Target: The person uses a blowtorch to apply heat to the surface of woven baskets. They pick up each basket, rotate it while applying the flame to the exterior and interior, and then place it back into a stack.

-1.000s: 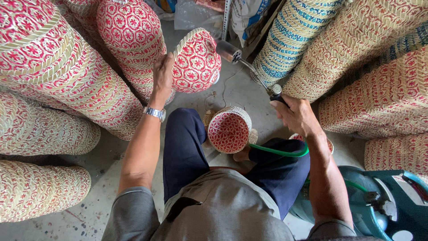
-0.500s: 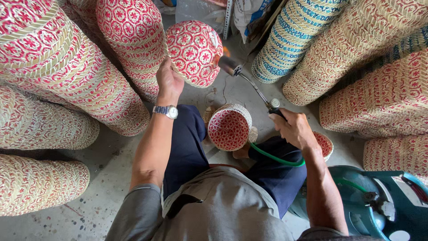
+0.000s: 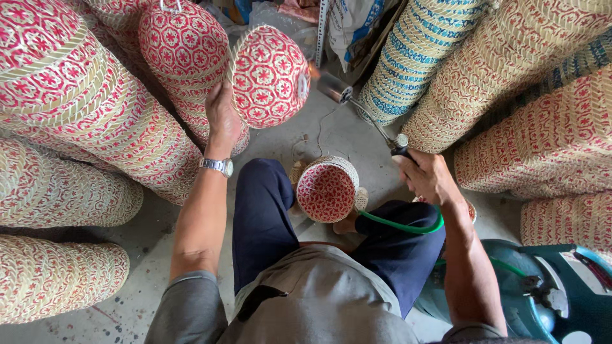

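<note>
Stacks of red and tan woven baskets lie on their sides along the left edge of the frame, from top to bottom. Just right of them, in the upper middle, the left hand is closed on the rim of one red basket and holds it up, tilted, with its round bottom toward the camera. A watch sits on that wrist. Below, in the middle of the frame, another small basket rests by the person's knees on the grey floor. Right of centre, the right hand is wrapped tight around the handle of a torch. Its metal tip points up at the held basket, very near it, and a small flame shows there. A green hose curves from the torch down over the leg. At the lower right stands a blue gas tank. More stacks, red and blue, fill the upper right.
</note>
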